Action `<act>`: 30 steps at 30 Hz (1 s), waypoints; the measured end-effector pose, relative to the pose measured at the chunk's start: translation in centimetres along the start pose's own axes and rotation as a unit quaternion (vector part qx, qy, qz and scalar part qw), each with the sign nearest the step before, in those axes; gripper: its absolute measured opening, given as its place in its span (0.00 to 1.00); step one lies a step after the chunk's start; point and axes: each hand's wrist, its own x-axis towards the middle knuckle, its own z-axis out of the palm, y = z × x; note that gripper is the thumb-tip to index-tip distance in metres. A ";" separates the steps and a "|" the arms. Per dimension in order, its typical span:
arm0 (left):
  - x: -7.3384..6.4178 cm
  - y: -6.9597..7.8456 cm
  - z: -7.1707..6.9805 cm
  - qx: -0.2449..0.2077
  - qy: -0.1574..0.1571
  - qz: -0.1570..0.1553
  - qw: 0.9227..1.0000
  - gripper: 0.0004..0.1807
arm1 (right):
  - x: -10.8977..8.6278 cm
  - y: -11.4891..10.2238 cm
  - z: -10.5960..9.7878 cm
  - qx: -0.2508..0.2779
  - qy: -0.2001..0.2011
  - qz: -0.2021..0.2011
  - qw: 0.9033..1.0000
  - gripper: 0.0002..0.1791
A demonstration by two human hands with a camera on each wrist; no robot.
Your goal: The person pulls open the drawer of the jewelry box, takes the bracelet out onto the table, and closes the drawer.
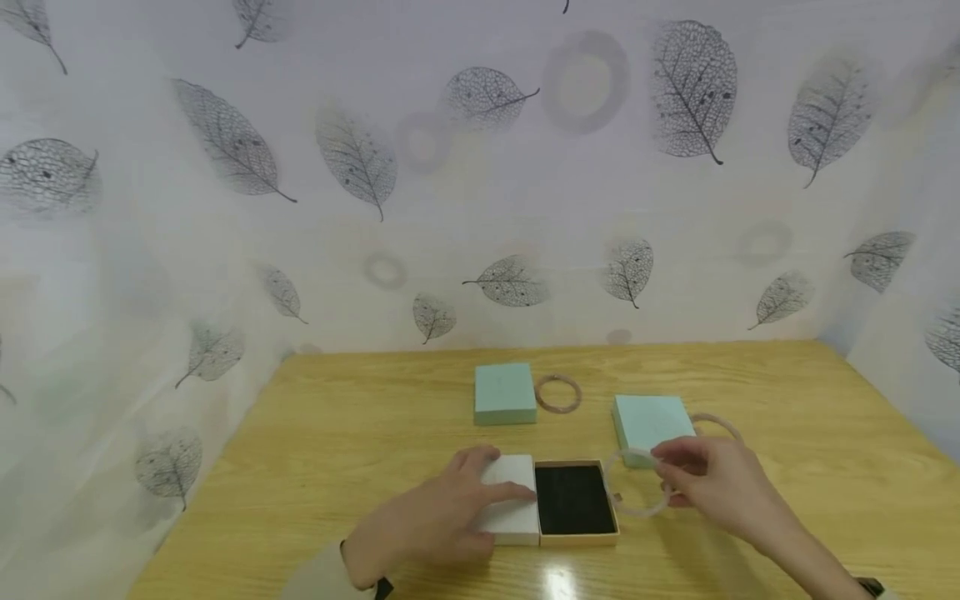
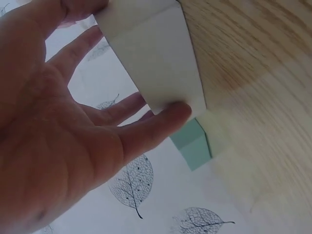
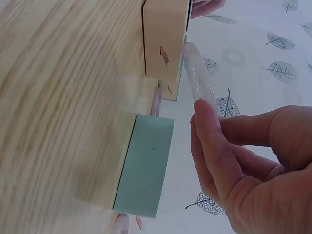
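My left hand (image 1: pixel 442 508) spans a flat white box part (image 1: pixel 513 521), fingers at its back edge and thumb at its front, with one finger stretched across to the right edge. In the left wrist view a finger (image 2: pixel 168 122) rests against the white side (image 2: pixel 156 58). Touching that part on the right lies a shallow open box (image 1: pixel 579 540) with a black lining. My right hand (image 1: pixel 723 487) pinches a pale translucent bangle (image 1: pixel 641 512) between thumb and fingers, raised just right of the open box; the right wrist view shows the bangle (image 3: pixel 199 73) edge-on.
A teal box (image 1: pixel 504 396) stands at the back, with a pinkish bangle (image 1: pixel 576 398) beside it. Another teal box (image 1: pixel 648 417) sits behind my right hand, a second bangle (image 1: pixel 723 423) partly hidden next to it. A leaf-patterned cloth (image 1: pixel 525 208) surrounds the wooden table (image 1: pixel 337 433).
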 end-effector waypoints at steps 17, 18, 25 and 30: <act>0.5 0.4 0.3 0.014 0.004 0.003 1.000 0.42 | -0.4 1.9 -0.7 -0.034 -0.025 0.038 0.998 0.12; 0.5 0.4 0.3 0.011 0.003 0.003 1.000 0.42 | -0.4 2.0 -0.6 -0.036 -0.026 0.038 0.998 0.11; 0.6 0.2 0.4 -0.003 0.000 -0.002 1.000 0.42 | -0.1 2.7 -0.2 -0.072 -0.027 0.027 0.997 0.10; 0.6 0.3 0.4 -0.003 -0.003 -0.006 1.000 0.42 | -0.1 2.9 -0.3 -0.099 -0.026 0.021 0.994 0.09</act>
